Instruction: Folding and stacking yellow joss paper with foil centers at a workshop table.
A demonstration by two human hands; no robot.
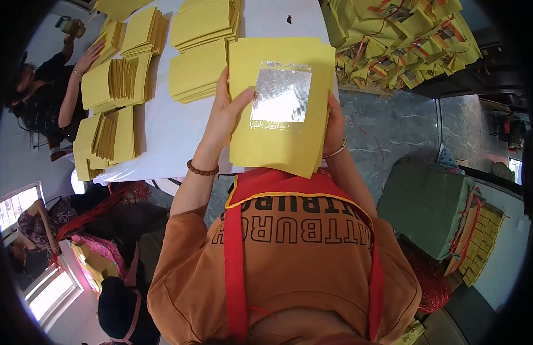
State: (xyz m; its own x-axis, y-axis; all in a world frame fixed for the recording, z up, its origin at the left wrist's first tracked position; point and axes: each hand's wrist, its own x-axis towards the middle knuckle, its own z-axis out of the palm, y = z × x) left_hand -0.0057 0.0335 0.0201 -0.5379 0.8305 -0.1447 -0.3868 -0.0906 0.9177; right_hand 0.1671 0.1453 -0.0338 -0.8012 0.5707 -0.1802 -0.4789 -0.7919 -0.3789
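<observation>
In front of my chest I hold a stack of yellow paper sheets (272,146), tilted up toward me over the table's near edge. A shiny silver foil square (282,95) lies in the middle of the top sheet. My left hand (225,109) is closed on the left edge, its thumb on the front sheet beside the foil. Along the right edge my right hand (335,123) grips the stack, with most of its fingers hidden behind the paper. The lower right corners of the sheets fan slightly apart.
Several yellow paper stacks (200,72) cover the left of the white table (180,129). At the far left another person's hand (89,57) rests on one stack. Tied yellow bundles (404,40) pile up at the far right. A green block-shaped bale (421,210) stands at right.
</observation>
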